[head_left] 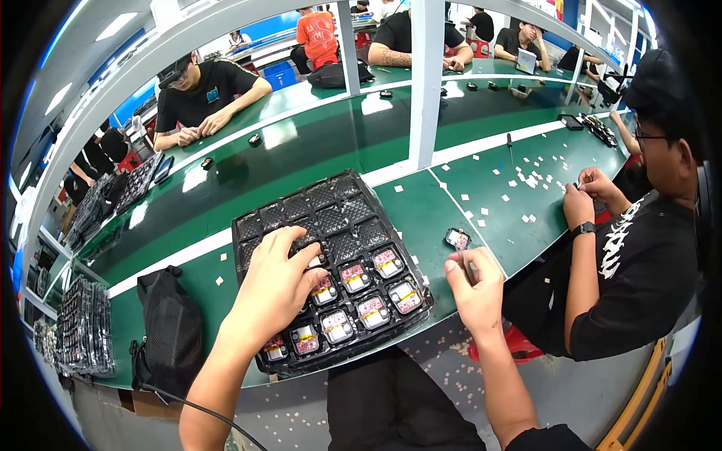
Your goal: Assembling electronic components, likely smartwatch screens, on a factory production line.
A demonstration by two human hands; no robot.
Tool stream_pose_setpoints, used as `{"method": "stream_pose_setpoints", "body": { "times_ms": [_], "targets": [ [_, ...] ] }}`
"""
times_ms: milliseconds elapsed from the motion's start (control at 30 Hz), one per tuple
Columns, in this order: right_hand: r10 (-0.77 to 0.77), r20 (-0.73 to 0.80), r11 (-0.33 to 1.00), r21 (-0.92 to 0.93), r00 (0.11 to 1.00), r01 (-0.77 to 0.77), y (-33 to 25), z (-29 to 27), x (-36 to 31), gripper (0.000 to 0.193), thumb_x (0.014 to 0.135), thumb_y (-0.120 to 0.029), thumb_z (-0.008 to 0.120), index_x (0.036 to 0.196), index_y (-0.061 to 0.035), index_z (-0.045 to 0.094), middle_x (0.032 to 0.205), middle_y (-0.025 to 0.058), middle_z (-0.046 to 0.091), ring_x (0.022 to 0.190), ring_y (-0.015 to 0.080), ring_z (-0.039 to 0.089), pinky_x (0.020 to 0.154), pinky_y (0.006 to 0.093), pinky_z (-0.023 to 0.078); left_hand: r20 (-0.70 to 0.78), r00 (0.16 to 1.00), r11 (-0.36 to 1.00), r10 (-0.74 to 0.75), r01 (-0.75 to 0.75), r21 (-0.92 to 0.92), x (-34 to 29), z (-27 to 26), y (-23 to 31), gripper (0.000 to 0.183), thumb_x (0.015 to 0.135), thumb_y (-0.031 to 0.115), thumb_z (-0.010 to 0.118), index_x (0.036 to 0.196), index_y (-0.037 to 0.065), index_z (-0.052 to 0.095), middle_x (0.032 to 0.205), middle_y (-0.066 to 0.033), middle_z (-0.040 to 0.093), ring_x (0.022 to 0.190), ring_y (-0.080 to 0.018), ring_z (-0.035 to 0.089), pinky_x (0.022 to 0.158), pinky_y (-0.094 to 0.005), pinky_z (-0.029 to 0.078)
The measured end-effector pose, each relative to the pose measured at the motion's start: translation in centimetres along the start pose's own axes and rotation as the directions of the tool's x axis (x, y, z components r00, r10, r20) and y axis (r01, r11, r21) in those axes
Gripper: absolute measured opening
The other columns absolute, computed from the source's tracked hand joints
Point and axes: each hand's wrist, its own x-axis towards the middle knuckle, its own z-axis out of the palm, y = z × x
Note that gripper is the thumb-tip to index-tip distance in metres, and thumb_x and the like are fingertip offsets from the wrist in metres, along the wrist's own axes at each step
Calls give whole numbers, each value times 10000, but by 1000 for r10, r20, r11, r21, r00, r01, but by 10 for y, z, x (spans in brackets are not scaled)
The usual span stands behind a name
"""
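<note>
Small rounded-square modules with pink-and-white faces are seated in the nearer pockets of the black moulded plastic tray; over its middle the left hand's fingers are parted around one, whether gripping cannot be told, and pressure is best kept to its edges. The right hand's fingers are curled almost together, any hold unclear, just short of a loose dark-framed module on the green surface, best kept apart from the white square pieces scattered farther off

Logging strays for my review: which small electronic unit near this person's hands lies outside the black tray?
The electronic unit on the green tabletop, just beyond the right hand; the others nearby sit in the black tray.
</note>
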Motion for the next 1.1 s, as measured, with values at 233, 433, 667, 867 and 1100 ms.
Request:
{"method": "stream_pose_setpoints", "body": {
  "times_ms": [233,433,667,867,1100],
  "targets": [
    [-135,65,878,-454,989,150,14,-17,40,349,834,-136,801,1143,-27,679,1084,143,690,946,384,685,831,449,545,-133,971,942,197,-225,-250,-41,-7,60,513,809,179,841,1275,63,659,1393,-206,553,1308,-435,521,1109,-525,429],
    [-37,94,999,-9,995,38,1,-22,25,398,805,-59,843,1144,38,658,960,95,736,759,109,603,667,289,490,-300,942,758,148,-303,-578,-88,24,103,419,793,171,880,1176,81,737,1235,-135,663,1203,-371,648,1033,-495,522],
    [-374,464,875,463,803,139,-70,-35,-75,577,712,-60,950,1184,19,628,1156,193,722,805,105,713,629,233,581,-24,831,-194,-556,-158,-968,-118,66,155,619,878,242,845,1340,-81,589,1423,-200,535,1274,-308,585,1087,-406,475],
    [-410,561,873,469,719,131,-64,-18,-94,714,711,-143,974,1254,-21,526,1183,236,698,623,15,489,534,152,407,-47,845,32,-532,-35,-999,-141,79,144,720,886,417,822,1343,-87,587,1355,-201,572,1256,-294,583,1047,-395,478],
    [-570,458,794,97,682,599,-63,-6,-98,331,783,-182,835,1084,-60,772,873,55,623,598,175,607,499,294,498,-11,768,-142,-640,-133,-981,-146,80,138,708,892,426,814,1313,-92,576,1289,-172,588,1179,-312,656,1029,-396,516]
  ]
}}
